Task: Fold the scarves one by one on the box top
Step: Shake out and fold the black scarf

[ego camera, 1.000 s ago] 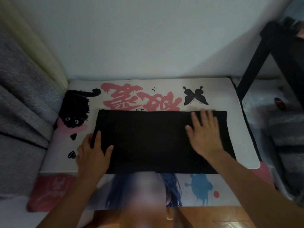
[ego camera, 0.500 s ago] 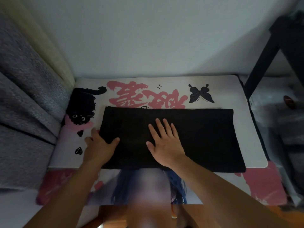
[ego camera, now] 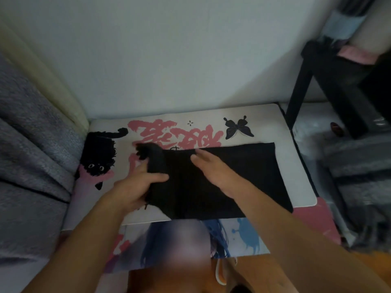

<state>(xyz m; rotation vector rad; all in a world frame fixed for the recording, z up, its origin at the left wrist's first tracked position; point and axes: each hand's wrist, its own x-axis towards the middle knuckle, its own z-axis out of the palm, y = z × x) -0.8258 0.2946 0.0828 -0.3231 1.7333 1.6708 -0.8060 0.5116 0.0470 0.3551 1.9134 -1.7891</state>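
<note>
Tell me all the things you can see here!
scarf: 1, black, on the box top, left end lifted
box top: 1, white with pink writing, black cat and butterfly prints, against the wall
blanket: 1, grey, left of the box
stand: 1, black, to the right
left hand: 1, grips the scarf's left end
right hand: 1, flat on the scarf's middle

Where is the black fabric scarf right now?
In the head view the black fabric scarf lies across the middle of the white printed box top, below the black butterfly print; the left hand lifts its left end.
</note>
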